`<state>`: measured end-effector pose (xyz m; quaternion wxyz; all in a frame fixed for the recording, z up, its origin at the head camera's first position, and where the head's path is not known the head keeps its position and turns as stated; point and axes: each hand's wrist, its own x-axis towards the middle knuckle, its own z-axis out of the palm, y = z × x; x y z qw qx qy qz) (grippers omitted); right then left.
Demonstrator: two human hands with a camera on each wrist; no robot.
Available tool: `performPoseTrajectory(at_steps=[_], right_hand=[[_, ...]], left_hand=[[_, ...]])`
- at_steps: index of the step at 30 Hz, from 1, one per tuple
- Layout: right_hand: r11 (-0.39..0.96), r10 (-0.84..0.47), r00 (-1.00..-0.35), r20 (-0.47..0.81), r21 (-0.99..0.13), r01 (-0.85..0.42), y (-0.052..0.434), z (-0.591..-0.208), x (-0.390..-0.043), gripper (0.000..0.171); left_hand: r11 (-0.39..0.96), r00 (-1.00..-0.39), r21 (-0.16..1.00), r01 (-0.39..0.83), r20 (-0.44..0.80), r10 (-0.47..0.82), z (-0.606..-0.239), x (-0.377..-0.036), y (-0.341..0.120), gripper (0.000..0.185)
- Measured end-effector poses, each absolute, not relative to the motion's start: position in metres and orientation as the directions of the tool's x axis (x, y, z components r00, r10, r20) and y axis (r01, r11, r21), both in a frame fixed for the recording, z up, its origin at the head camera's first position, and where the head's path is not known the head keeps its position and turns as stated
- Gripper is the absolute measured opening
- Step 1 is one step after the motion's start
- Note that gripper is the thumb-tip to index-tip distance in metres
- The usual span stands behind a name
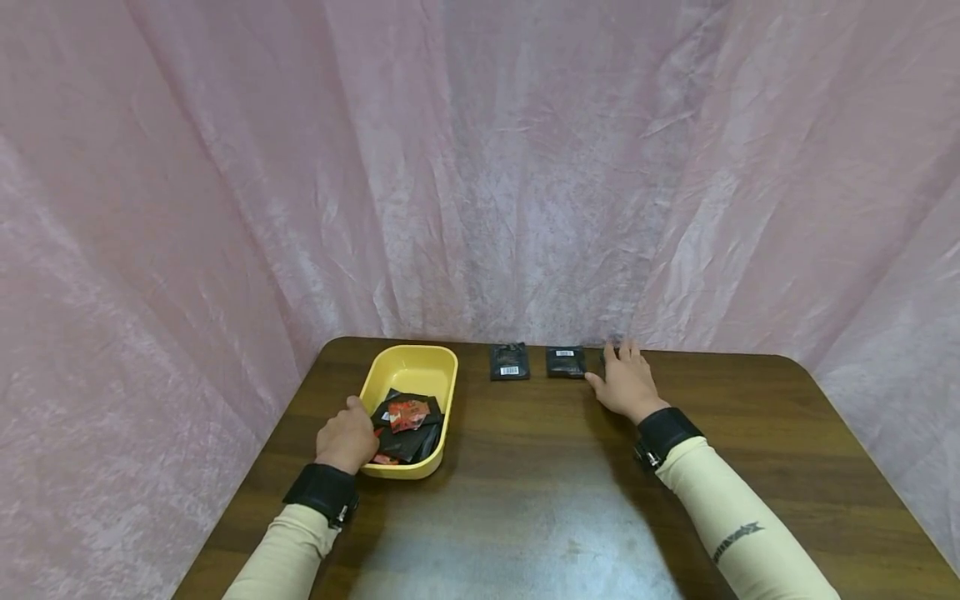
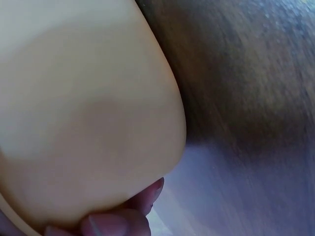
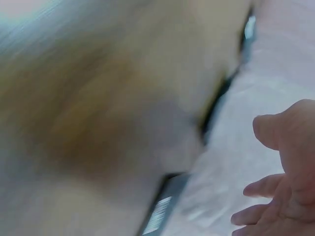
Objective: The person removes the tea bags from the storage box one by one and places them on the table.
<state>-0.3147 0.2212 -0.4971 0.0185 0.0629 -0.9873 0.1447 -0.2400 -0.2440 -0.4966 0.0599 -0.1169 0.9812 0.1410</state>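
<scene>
My left hand [image 1: 347, 437] grips the left wall of a yellow plastic tub [image 1: 411, 354]; in the left wrist view its fingertips [image 2: 110, 223] curl at the edge of the tub's smooth side [image 2: 98, 123]. Inside the tub lies a heap of black sachets [image 1: 405, 444], with a red-orange sachet [image 1: 408, 415] on top. At the table's far edge, my right hand [image 1: 628, 385] spreads its fingers over a third dark sachet [image 1: 604, 357], mostly hidden. In the right wrist view the right hand [image 3: 285, 182] is apart from the sachet with a barcode label [image 3: 160, 211].
Two black sachets with white barcode labels, the left one [image 1: 509, 362] and the middle one [image 1: 565, 362], lie in a row along the back edge of the wooden table [image 1: 510, 500]. A pink curtain [image 1: 525, 208] hangs right behind that edge.
</scene>
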Motion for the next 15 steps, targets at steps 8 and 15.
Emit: performPoseTrajectory(at_steps=[8, 15], right_hand=[[0.912, -0.215, -0.96, 0.179, -0.316, -0.263, 0.167, -0.47, -0.31, 0.073], [0.837, -0.363, -0.899, 0.245, -0.337, -0.43, 0.101, -0.445, -0.299, 0.071]], left_hand=[[0.932, -0.965, 0.264, -0.248, -0.147, -0.215, -0.499, -0.24, -0.245, 0.044], [0.931, -0.966, 0.266, -0.249, -0.143, -0.217, -0.499, -0.242, -0.245, 0.041]])
